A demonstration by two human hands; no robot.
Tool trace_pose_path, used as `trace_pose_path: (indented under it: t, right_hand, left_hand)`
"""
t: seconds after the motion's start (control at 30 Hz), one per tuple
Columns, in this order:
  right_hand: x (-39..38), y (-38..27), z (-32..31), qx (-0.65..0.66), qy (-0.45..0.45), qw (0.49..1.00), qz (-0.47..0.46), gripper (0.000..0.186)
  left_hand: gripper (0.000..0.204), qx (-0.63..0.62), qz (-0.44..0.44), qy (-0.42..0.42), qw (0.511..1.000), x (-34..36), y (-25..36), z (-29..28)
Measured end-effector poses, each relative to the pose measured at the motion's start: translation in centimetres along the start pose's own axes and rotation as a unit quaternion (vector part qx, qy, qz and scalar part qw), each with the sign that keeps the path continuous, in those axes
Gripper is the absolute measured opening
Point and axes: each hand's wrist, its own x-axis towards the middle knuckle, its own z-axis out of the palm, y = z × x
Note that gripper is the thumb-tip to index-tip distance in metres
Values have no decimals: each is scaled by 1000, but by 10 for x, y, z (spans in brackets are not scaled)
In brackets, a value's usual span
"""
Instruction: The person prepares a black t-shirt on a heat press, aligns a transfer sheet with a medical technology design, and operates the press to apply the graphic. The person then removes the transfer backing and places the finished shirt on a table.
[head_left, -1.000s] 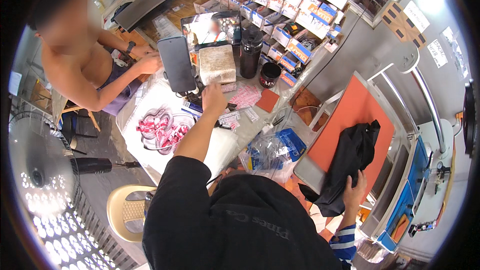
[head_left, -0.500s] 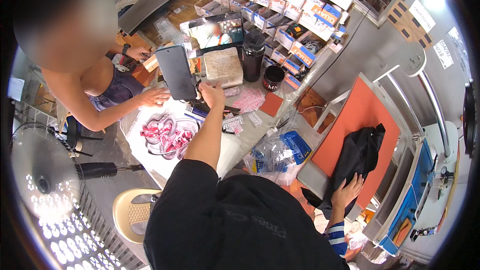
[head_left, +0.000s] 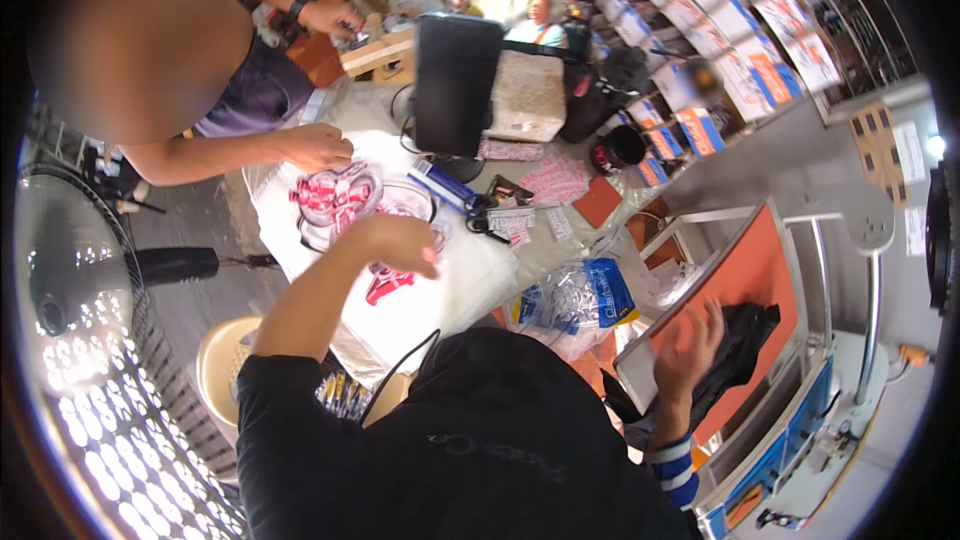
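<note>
My left hand (head_left: pixel 400 248) is over the white sheet (head_left: pixel 450 300), beside pink-red patterned pieces (head_left: pixel 385 285), with its fingers curled down; what they hold, if anything, is hidden. My right hand (head_left: pixel 690 340) has its fingers spread, just over the black cloth (head_left: pixel 745 340) on the orange pad (head_left: pixel 760 258) of a press at the right. Near the table's middle stand a dark phone (head_left: pixel 455 80) and a pale block (head_left: pixel 525 100). A blue packet (head_left: pixel 440 183) lies below the phone, and pink slips (head_left: pixel 555 177) lie to its right.
A co-worker (head_left: pixel 240 150) works at the table's left. Behind are a lit tablet (head_left: pixel 510 10), black bottle (head_left: pixel 598 95) and box rack (head_left: pixel 740 50). A fan (head_left: pixel 70 280) and cream chair (head_left: pixel 215 370) stand at left. A blue-labelled plastic bag (head_left: pixel 590 295) lies between table and press.
My left hand has moved from the phone down over the white sheet. My right hand's fingers have lifted from the black cloth. The view has shifted, and the co-worker's arm has moved.
</note>
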Motion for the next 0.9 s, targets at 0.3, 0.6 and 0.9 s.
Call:
trace_pose_path:
  t: [0.3, 0.6, 0.9]
  right_hand:
    - [192, -147, 169, 30, -133, 944, -301, 43]
    - [247, -154, 248, -46, -122, 935, -331, 76]
    - [264, -153, 262, -204, -174, 908, -322, 67]
  left_hand:
    - [13, -95, 57, 566, 817, 68, -111, -81]
    - [23, 72, 0, 485, 871, 167, -123, -129]
    - [28, 170, -48, 394, 902, 161, -121, -114]
